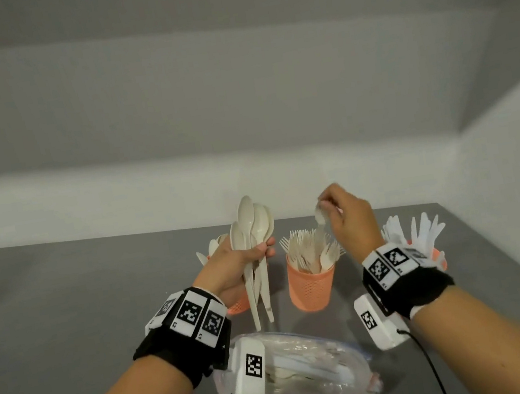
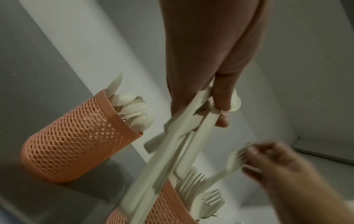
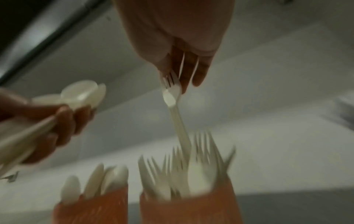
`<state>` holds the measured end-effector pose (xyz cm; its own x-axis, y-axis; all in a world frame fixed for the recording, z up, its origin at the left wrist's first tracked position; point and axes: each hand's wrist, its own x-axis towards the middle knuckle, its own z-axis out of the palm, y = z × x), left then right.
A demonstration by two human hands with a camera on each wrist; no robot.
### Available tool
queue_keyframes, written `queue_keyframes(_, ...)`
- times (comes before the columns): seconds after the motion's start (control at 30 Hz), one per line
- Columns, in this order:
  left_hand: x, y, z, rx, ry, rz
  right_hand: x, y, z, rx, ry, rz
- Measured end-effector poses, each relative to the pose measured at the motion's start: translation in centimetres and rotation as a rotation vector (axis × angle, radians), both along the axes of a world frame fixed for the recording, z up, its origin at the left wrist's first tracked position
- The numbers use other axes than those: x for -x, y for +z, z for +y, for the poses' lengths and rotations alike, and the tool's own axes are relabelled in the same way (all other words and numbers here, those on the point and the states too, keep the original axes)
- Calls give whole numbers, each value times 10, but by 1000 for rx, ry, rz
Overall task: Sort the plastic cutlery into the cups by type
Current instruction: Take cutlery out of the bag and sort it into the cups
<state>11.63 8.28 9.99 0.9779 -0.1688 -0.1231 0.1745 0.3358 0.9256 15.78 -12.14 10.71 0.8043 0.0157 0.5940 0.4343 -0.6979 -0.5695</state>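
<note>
My left hand [image 1: 244, 260] grips a bunch of cream plastic spoons [image 1: 253, 228], bowls up, handles hanging down, in front of the left orange mesh cup [image 2: 76, 136] that holds spoons. My right hand [image 1: 339, 215] pinches a cream fork [image 3: 172, 94] by its tines, handle pointing down into the middle orange cup [image 1: 313, 290], which is full of forks [image 1: 310, 250]. A third orange cup [image 1: 434, 253] at the right, partly hidden behind my right wrist, holds white knives [image 1: 422, 230]. In the left wrist view the spoon handles [image 2: 172, 144] cross in front of the fork cup [image 2: 166, 201].
A clear plastic bag [image 1: 311, 368] with more cutlery lies on the grey table [image 1: 66, 310] near me, between my forearms. White walls stand behind and to the right. The table's right edge runs close to the knife cup.
</note>
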Motion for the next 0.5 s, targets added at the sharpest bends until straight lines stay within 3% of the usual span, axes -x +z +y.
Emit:
queue_keyframes(0.1, -1, 0, 1, 3, 18, -11, -6, -33, 1, 406, -58, 303)
queue_keyframes(0.17, -2, -1, 2, 14, 41, -8, -3, -36, 6, 472, -66, 305)
queue_keyframes(0.27, -6, 1, 2, 57, 104, -13, 10, -13, 31, 122, 165, 157)
queue_keyframes(0.37, -7, 13, -3, 103, 133, -46, 21, 8, 62, -54, 489, 498)
queue_keyframes(0.5, -9, 23, -6, -27, 149, -85, 14, 8, 91, -379, 638, 715)
